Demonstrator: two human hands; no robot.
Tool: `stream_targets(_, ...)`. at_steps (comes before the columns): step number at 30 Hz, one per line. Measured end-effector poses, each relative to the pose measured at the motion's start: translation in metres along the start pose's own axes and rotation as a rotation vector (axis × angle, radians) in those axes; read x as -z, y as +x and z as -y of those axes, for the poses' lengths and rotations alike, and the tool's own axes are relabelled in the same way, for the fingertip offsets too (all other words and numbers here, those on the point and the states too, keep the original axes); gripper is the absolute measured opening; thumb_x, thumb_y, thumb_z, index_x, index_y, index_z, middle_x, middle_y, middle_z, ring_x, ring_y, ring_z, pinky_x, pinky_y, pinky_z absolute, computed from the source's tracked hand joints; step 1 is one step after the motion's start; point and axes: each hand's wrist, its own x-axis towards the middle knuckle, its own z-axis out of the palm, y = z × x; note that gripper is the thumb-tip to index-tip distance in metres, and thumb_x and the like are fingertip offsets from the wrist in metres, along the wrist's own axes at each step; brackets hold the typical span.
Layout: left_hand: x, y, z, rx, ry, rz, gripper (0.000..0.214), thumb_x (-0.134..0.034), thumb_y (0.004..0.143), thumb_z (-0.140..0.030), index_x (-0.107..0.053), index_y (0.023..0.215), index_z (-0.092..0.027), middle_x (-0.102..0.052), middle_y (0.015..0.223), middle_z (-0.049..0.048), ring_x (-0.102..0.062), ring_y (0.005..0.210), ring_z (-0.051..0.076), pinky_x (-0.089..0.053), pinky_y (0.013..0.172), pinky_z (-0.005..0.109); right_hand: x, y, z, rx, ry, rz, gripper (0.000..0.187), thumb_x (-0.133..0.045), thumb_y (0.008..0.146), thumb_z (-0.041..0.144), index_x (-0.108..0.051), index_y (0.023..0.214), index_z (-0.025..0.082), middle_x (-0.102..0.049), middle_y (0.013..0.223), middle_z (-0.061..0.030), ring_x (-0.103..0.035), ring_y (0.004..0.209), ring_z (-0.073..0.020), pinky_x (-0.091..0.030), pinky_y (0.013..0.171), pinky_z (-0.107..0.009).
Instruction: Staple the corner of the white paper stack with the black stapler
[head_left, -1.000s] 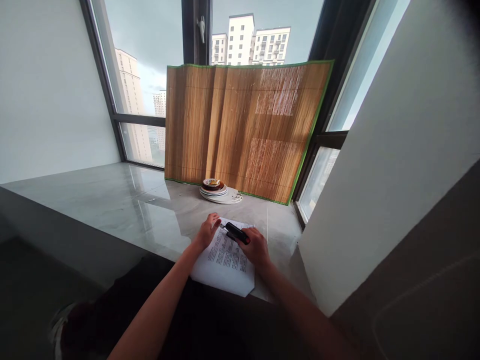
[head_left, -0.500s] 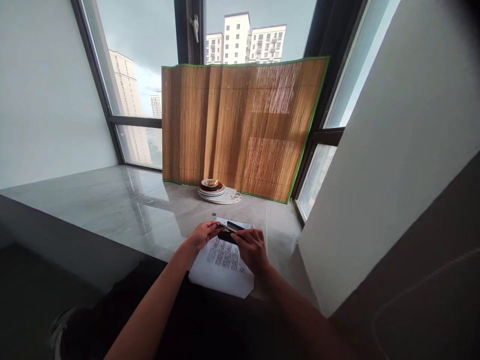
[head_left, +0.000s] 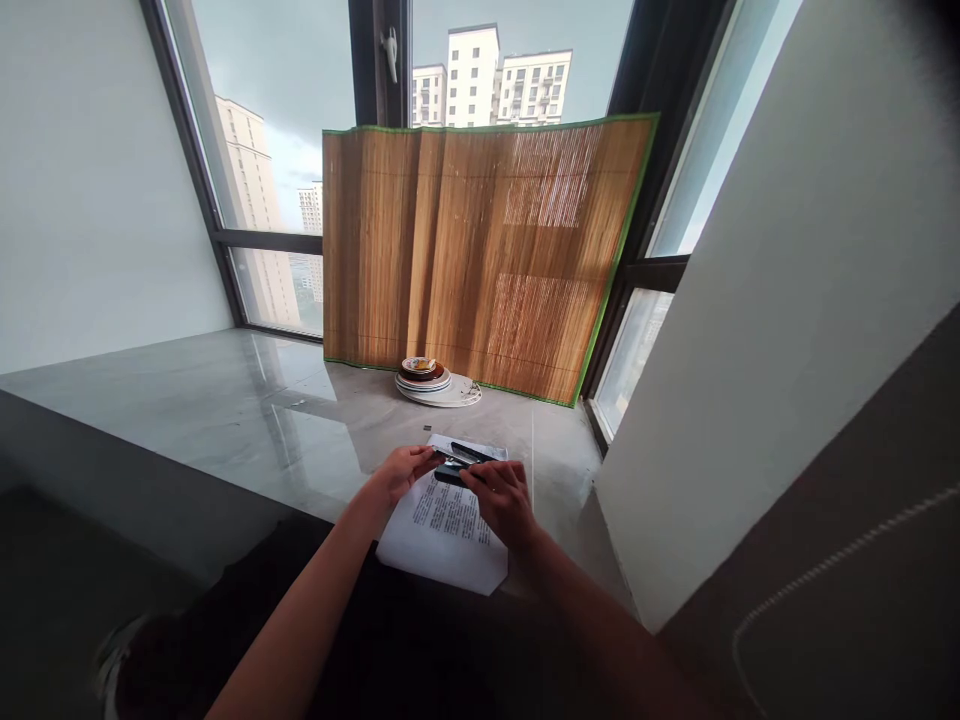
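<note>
stapler [head_left: 451, 474], hinged apart, is clasped by right grip [head_left: 507, 500], left grip [head_left: 405, 471] pinching its end.

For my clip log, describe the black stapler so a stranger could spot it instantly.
Below the green-edged bamboo mat, find the printed paper on the pale sill. Over that paper, between left hand and right hand, is the stapler: unlike the white paper, it is black and splayed open.

stapler [head_left: 451, 476]: plastic-looking, shiny metal | sheet [head_left: 444, 563]: matt paper | sill [head_left: 315, 455]: glossy, smooth | mat [head_left: 465, 250]: ribbed, wood-like
</note>
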Motion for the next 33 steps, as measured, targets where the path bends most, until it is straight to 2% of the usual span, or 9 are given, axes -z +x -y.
stream_targets(4, -0.0004, 0.0014, -0.0015, 0.071, -0.1, -0.085, 0.017, -0.078, 0.09, -0.024, -0.071, 0.096, -0.009, -0.078, 0.103, 0.0172, -0.075, 0.109, 0.027, -0.056, 0.108, 0.039, 0.0011, -0.0008, -0.001, -0.021, -0.029, -0.008, 0.04, -0.056, 0.099, 0.007, -0.072, 0.126, 0.033, -0.075, 0.107, -0.0017, -0.062, 0.099, -0.0201, -0.041, 0.092, -0.04)
stream_targets(6, -0.0009, 0.0008, -0.0022, 0.091, -0.102, -0.075, 0.021, -0.074, 0.093, -0.029, -0.071, 0.096, -0.009, -0.078, 0.104, 0.0188, -0.075, 0.109, 0.027, -0.056, 0.108, 0.039, 0.0007, -0.0013, -0.0005, 0.032, -0.029, -0.009, 0.037, -0.057, 0.1, 0.008, -0.071, 0.126, 0.031, -0.075, 0.106, -0.0014, -0.061, 0.098, -0.0196, -0.04, 0.092, -0.04)
stream_targets(11, 0.0, -0.0023, -0.0023, 0.065, -0.047, 0.007, 0.01, -0.071, 0.093, -0.02, -0.074, 0.095, -0.01, -0.079, 0.107, 0.0169, -0.073, 0.113, 0.026, -0.051, 0.113, 0.037, -0.0008, -0.0036, 0.001, 0.119, -0.054, 0.0, 0.037, -0.058, 0.101, 0.008, -0.07, 0.128, 0.031, -0.075, 0.107, -0.001, -0.061, 0.098, -0.0194, -0.039, 0.09, -0.039)
stream_targets(16, 0.001, -0.0014, -0.0029, 0.081, -0.064, -0.014, 0.015, -0.071, 0.094, -0.024, -0.075, 0.092, -0.01, -0.079, 0.104, 0.0163, -0.074, 0.11, 0.026, -0.051, 0.112, 0.037, -0.0003, -0.0054, 0.0019, 0.152, -0.055, 0.054, 0.036, -0.058, 0.103, 0.011, -0.07, 0.127, 0.033, -0.075, 0.107, -0.0006, -0.062, 0.099, -0.0187, -0.04, 0.09, -0.038)
stream_targets(22, 0.0002, -0.0017, -0.0032, 0.085, -0.067, -0.021, 0.014, -0.07, 0.095, -0.021, -0.075, 0.088, -0.011, -0.08, 0.099, 0.0143, -0.076, 0.104, 0.023, -0.05, 0.113, 0.035, 0.0001, -0.0035, 0.0024, 0.149, -0.108, 0.019, 0.033, -0.058, 0.103, 0.012, -0.071, 0.125, 0.032, -0.076, 0.105, -0.0008, -0.062, 0.096, -0.0193, -0.041, 0.086, -0.039)
stream_targets(26, -0.0006, -0.0035, -0.0036, 0.081, -0.053, -0.016, 0.011, -0.071, 0.094, -0.019, -0.075, 0.088, -0.011, -0.08, 0.099, 0.0132, -0.075, 0.105, 0.023, -0.051, 0.112, 0.036, 0.0007, -0.0024, 0.0032, 0.155, -0.108, 0.043, 0.032, -0.057, 0.103, 0.012, -0.072, 0.125, 0.031, -0.076, 0.102, -0.001, -0.062, 0.096, -0.0193, -0.041, 0.086, -0.038)
stream_targets(30, -0.0017, -0.0045, -0.0036, 0.055, -0.017, -0.017, 0.011, -0.069, 0.094, -0.016, -0.076, 0.086, -0.011, -0.08, 0.098, 0.0114, -0.075, 0.106, 0.023, -0.052, 0.111, 0.036, 0.0, -0.0024, 0.0032, 0.118, -0.086, 0.062, 0.032, -0.056, 0.103, 0.013, -0.072, 0.123, 0.033, -0.076, 0.1, -0.0007, -0.062, 0.094, -0.0187, -0.041, 0.085, -0.038)
stream_targets(33, -0.0027, -0.0045, -0.0033, 0.06, -0.041, -0.024, 0.012, -0.067, 0.094, -0.011, -0.075, 0.085, -0.013, -0.08, 0.095, 0.0087, -0.075, 0.102, 0.02, -0.053, 0.11, 0.035, -0.0016, -0.0011, 0.0003, 0.04, -0.031, 0.005, 0.035, -0.057, 0.1, 0.009, -0.074, 0.121, 0.033, -0.075, 0.098, -0.0018, -0.062, 0.095, -0.0197, -0.041, 0.087, -0.039)
